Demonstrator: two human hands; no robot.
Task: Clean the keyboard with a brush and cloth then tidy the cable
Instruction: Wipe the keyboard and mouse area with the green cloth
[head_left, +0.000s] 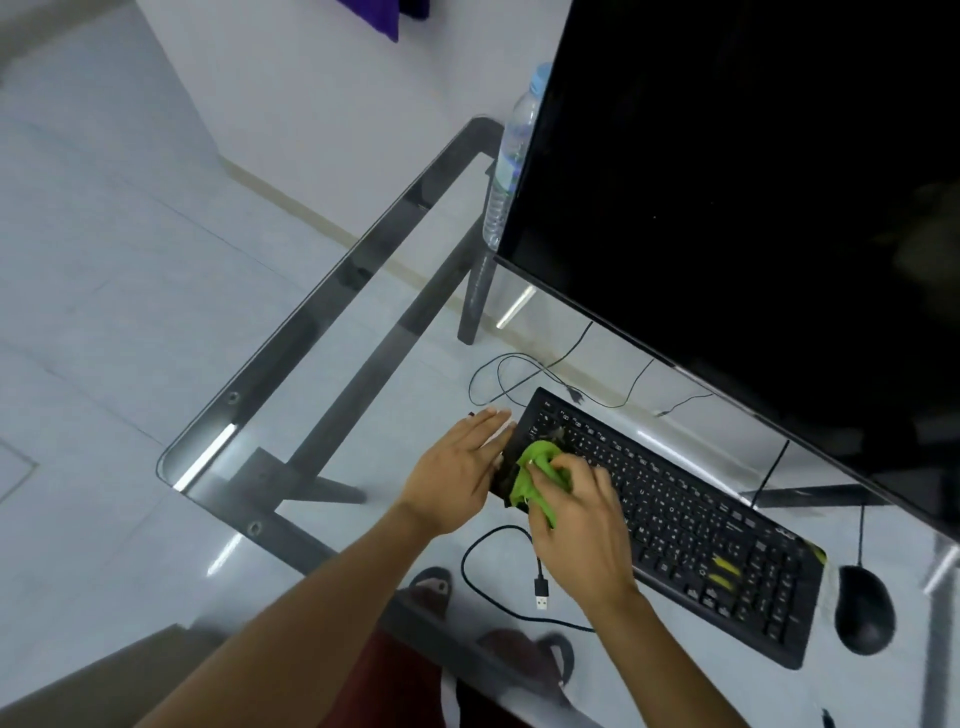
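A black keyboard (691, 519) lies at an angle on the glass table (291, 426). My right hand (576, 525) presses a bunched green cloth (535, 475) onto the keyboard's left end. My left hand (457, 470) lies flat against the keyboard's left edge, fingers stretched out. A black cable with a USB plug (541, 595) loops on the glass just in front of the keyboard. More thin cable (511, 374) curls behind the keyboard's far left corner. No brush shows in the head view.
A large dark monitor (753, 182) stands close behind the keyboard. A black mouse (863, 608) sits at the keyboard's right end. A plastic water bottle (511, 156) stands behind the monitor's left edge. The table's rounded edge (171, 467) is at left.
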